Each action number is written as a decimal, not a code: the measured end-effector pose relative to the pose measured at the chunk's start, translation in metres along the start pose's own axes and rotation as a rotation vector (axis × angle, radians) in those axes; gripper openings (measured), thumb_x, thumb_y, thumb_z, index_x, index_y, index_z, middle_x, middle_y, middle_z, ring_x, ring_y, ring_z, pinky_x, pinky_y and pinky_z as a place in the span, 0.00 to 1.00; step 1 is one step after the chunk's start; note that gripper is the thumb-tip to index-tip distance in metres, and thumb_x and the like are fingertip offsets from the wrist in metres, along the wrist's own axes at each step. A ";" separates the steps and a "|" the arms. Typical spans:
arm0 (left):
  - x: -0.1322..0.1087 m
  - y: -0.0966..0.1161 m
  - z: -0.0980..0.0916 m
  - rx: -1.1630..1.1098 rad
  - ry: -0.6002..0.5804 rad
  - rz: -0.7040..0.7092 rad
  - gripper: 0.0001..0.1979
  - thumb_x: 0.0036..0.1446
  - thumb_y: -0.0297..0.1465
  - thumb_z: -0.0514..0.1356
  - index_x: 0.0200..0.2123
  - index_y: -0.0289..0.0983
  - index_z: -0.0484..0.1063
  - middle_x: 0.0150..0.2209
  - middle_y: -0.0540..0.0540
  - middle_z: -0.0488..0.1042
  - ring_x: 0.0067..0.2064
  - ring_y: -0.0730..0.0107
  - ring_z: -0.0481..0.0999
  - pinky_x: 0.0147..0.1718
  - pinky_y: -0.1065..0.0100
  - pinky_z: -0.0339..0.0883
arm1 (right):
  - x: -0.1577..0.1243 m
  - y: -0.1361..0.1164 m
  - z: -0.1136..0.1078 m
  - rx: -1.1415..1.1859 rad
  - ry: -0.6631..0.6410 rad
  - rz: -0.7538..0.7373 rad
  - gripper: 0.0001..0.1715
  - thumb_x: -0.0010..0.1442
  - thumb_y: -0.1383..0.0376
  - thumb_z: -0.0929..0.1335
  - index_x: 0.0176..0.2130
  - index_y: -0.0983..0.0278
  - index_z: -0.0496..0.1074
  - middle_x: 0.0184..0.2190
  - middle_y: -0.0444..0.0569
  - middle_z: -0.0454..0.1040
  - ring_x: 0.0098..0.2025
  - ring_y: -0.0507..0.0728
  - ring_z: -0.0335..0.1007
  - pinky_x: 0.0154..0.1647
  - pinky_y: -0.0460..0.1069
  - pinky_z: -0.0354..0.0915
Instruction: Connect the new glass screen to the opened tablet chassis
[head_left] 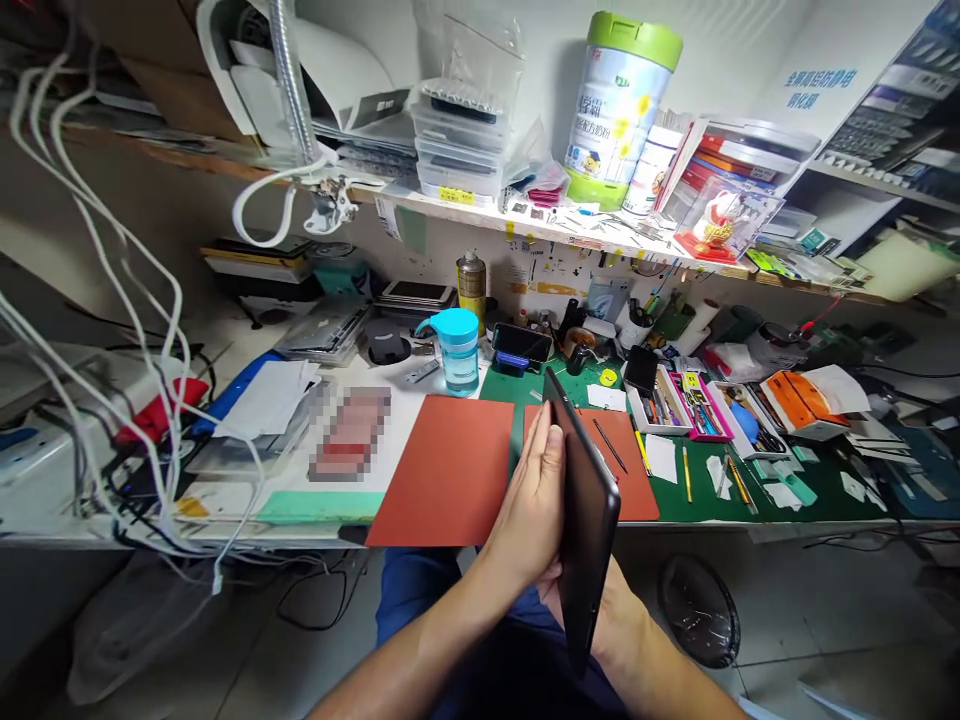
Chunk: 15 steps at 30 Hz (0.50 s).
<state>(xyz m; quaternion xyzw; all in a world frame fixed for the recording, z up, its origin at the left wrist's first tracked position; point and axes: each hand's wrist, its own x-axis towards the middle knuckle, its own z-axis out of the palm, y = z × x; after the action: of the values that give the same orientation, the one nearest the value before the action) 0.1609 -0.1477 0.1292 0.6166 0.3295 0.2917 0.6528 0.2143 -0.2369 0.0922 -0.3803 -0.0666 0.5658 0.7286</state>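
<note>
A dark tablet (589, 510) stands on edge over the front of the bench, its narrow side turned up towards me. My left hand (529, 500) lies along its left face, fingers together and stretched towards the far end, thumb near the upper edge. Mostly hidden behind the tablet, my right hand (551, 590) supports its lower part; a few fingers show under my left palm. An orange-brown mat (450, 470) lies left of the tablet, and a second such mat (630, 480) lies right of it with a thin black tool (610, 445) on top.
A blue-lidded water bottle (459, 365) and a propped phone (521, 345) stand behind the mats. Small boxes of tools (705, 410) line the right side. White cables (142, 300) hang at left. A loaded shelf (555, 225) crosses above the bench.
</note>
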 end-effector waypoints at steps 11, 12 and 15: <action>0.002 -0.004 0.000 0.036 0.012 0.024 0.43 0.69 0.63 0.44 0.76 0.43 0.57 0.80 0.47 0.47 0.81 0.60 0.41 0.79 0.55 0.34 | 0.006 0.000 0.008 0.229 0.116 0.152 0.19 0.50 0.69 0.83 0.19 0.58 0.76 0.15 0.37 0.75 0.16 0.47 0.67 0.16 0.38 0.67; 0.003 -0.005 0.000 0.038 0.009 0.023 0.43 0.69 0.63 0.43 0.76 0.43 0.56 0.80 0.47 0.47 0.81 0.61 0.41 0.79 0.55 0.34 | 0.006 -0.001 0.010 0.240 0.128 0.160 0.18 0.50 0.70 0.83 0.19 0.59 0.77 0.15 0.37 0.75 0.16 0.47 0.67 0.16 0.37 0.66; 0.004 -0.007 0.000 0.038 0.007 0.018 0.43 0.69 0.63 0.44 0.76 0.43 0.56 0.80 0.47 0.48 0.81 0.61 0.42 0.79 0.55 0.35 | 0.005 -0.003 0.013 0.211 0.104 0.157 0.13 0.52 0.67 0.83 0.23 0.59 0.80 0.16 0.38 0.76 0.15 0.47 0.67 0.16 0.38 0.67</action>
<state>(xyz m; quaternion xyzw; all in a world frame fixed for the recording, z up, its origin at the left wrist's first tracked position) 0.1632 -0.1451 0.1215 0.6308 0.3320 0.2933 0.6371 0.2114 -0.2261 0.1016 -0.3344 0.0610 0.6044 0.7205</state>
